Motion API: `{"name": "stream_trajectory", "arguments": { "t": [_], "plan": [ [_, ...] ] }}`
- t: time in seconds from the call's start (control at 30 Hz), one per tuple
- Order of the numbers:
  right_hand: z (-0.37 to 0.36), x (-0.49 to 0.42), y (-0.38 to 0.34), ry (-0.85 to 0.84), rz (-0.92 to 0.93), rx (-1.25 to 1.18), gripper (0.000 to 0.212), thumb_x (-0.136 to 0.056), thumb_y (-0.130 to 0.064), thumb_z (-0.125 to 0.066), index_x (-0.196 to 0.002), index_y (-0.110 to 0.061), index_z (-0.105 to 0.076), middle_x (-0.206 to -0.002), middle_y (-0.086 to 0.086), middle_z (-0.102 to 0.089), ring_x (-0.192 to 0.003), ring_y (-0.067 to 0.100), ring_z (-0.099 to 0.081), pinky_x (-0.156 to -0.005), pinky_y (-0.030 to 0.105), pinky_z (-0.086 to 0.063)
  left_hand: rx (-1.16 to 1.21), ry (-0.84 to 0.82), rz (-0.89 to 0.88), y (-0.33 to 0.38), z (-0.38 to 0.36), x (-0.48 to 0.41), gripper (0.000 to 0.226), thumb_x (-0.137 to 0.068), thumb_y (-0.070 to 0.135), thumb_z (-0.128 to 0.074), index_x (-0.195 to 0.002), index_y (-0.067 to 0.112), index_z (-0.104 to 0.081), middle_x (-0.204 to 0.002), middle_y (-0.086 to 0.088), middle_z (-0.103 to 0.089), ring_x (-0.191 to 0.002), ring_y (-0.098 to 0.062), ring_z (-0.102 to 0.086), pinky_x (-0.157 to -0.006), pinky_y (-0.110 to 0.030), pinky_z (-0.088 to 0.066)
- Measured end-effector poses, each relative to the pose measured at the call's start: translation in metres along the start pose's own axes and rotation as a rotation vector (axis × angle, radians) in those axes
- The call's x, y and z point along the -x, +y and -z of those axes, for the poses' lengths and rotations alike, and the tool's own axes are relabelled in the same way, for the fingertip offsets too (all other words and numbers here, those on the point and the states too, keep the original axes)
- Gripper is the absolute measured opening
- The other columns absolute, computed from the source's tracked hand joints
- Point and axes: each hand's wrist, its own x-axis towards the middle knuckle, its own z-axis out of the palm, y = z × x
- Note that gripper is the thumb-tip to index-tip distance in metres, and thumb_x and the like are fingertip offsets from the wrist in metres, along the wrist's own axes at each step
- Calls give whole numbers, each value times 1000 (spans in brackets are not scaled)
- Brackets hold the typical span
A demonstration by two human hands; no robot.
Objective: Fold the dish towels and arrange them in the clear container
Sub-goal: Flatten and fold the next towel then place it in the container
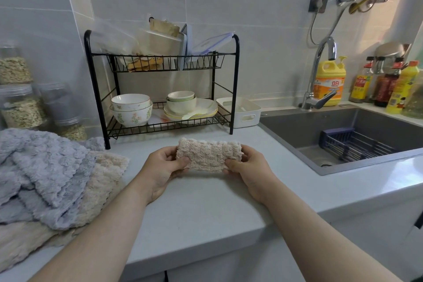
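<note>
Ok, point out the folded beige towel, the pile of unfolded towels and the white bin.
folded beige towel (208, 154), head view, middle of its face.
pile of unfolded towels (45, 174), head view, grey top towel.
white bin (242, 113), head view, front wall.

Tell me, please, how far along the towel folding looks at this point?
Early on. One beige towel looks folded small and is held at its ends by the left hand and right hand above the counter. Left to do: the unfolded pile of grey and beige towels on the left. No clear container holding folded towels is in view.
</note>
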Motion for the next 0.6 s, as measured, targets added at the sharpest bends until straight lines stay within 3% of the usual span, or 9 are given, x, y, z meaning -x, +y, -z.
{"name": "stream_trajectory", "arguments": {
  "t": [0.17, 0.3, 0.43, 0.5, 0.6],
  "plan": [
    [6, 0, 2, -52, -15, -13, 23, -79, 1, -67, -96, -13, -73, -96, 15, -74, -91, 27, -71, -82, 37, -55, 8, -7, 6, -6, 2, 0, 23, -85, -12, -56, -99, 4, -66, -90, -8, -74, -78, -16, -71, -68, -22, -58],
    [7, 5, -1, -53, -76, 122, 21, -84, -7, -61, -100, -16, -72, -91, 1, -75, -81, 13, -67, -73, 27, -50, -15, 64, 56, -2, 0, 2, 26, -84, -12, -59, -100, 5, -68, -92, -10, -74, -81, -17, -71, -69, -21, -57],
    [9, -2, -18, 12, -302, 231, 5, -79, -6, -65, -83, -6, -66, -73, 2, -63, -68, 17, -56, -66, 31, -46, -65, 102, 216, 17, -11, 5, 24, -84, -12, -60, -98, 6, -68, -88, -8, -75, -81, -18, -70, -66, -21, -56],
    [7, -2, -46, 23, -382, 144, 7, -78, -2, -66, -85, 0, -65, -81, 11, -66, -77, 25, -65, -78, 38, -57, -61, 98, 297, 40, -21, 6, 21, -85, -11, -60, -99, 4, -67, -86, -8, -74, -79, -17, -70, -64, -21, -57],
    [3, 0, -107, 80, -420, 64, 16, -80, 6, -63, -92, -5, -65, -100, 21, -69, -96, 35, -70, -92, 47, -54, -45, 109, 320, 90, -38, 3, 22, -85, -13, -58, -97, 4, -66, -81, -5, -73, -72, -14, -70, -62, -20, -56]
  ]
}}
